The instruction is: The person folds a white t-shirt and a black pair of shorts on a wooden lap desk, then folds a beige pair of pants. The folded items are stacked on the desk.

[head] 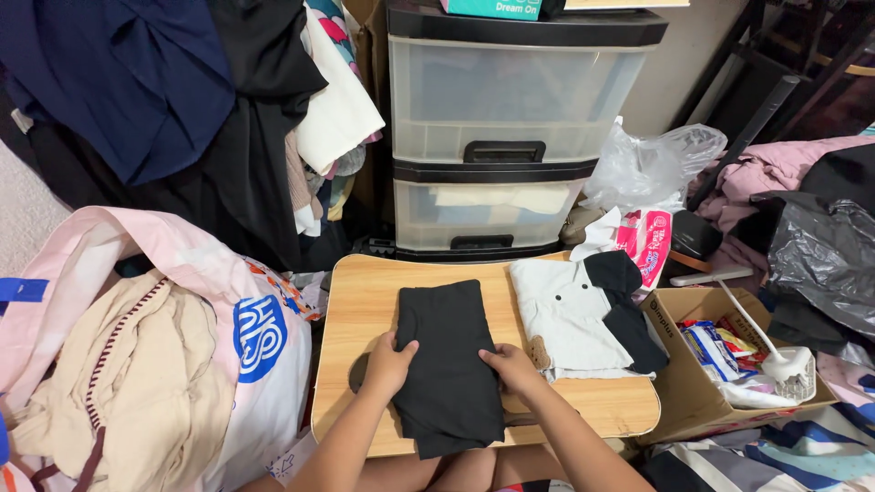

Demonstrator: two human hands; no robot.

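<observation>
Black fabric, a folded garment [447,364], lies lengthwise down the middle of the small wooden table [365,301], its near end hanging just over the table's near edge. The left hand [389,363] rests flat on the garment's left side near the near edge, fingers spread and pressing down, thumb lying inward on the cloth; it grips nothing. The right hand [516,368] presses the garment's right side at the same level, fingers pointing inward, palm down, also unclenched. Both forearms come up from below the near edge and angle towards each other.

Just beside the garment on the right lies a folded white shirt with black collar and sleeve [583,319], reaching towards the table's right edge. The table's far-left corner and left strip are bare wood.

Beyond the far edge stands a plastic drawer unit [506,128], close to the table. Off the left edge sits a pink and white bag [219,310] stuffed with beige cloth, pressing near the table's left side. Off the right edge stands an open cardboard box [684,392] with packets, and a grey plastic bag [820,255] lies beyond it.
</observation>
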